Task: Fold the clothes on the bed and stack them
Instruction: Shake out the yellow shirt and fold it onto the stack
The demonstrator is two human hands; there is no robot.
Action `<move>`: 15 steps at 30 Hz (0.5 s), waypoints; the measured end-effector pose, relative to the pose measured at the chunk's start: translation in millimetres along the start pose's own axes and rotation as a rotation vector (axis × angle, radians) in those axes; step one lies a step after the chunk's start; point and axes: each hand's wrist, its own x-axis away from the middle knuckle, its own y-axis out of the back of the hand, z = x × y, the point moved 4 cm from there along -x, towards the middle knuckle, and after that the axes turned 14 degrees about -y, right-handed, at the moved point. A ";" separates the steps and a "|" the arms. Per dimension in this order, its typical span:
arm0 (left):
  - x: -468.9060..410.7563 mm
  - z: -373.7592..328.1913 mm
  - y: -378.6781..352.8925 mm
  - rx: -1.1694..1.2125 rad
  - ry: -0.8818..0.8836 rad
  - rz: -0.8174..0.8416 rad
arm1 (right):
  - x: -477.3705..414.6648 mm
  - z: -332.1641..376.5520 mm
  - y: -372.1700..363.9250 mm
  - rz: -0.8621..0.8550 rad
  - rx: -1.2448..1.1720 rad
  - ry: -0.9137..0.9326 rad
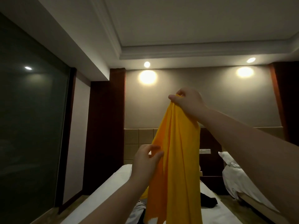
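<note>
High up, the right hand is closed tight on a bunched top edge of a yellow garment, thumb and fingers pinched together with a little fold of cloth poking out above the knuckles. From that grip the fabric hangs straight down in long soft pleats, spreading wider the further it falls below the hand, and its lower end runs out of the bottom of the view. Below and to the left of the right hand's hold, the left hand pinches the garment's left edge between thumb and forefinger, the other fingers loosely curled behind; the pinch is closed on a thin bit of cloth only. Both forearms are bare and reach forward and up.

Well beneath both grips lies a bed with a white sheet, running away toward a tiled headboard. On the sheet, under the hanging cloth, a pale garment lies crumpled just left of the yellow hem, and a dark garment lies in a heap just right of it. Further right, apart from the bed, a second bed carries rumpled white bedding
</note>
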 end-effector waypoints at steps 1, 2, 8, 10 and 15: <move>0.6 0.2 -0.6 -0.019 -0.014 0.011 | 0.0 -0.6 -1.6 0.012 -0.014 -0.022; 1.8 -1.7 -1.5 -0.013 -0.031 0.015 | 0.6 -0.2 -3.0 0.022 -0.017 -0.039; 2.0 -10.0 -0.8 -0.047 -0.080 0.027 | -2.6 -0.5 -16.2 0.054 0.011 -0.065; 0.0 -9.2 2.5 -0.161 -0.084 0.050 | -5.7 1.9 -21.7 0.062 -0.002 -0.054; -6.8 5.5 18.5 -0.211 -0.034 0.046 | -10.8 11.2 -30.8 0.071 -0.026 -0.004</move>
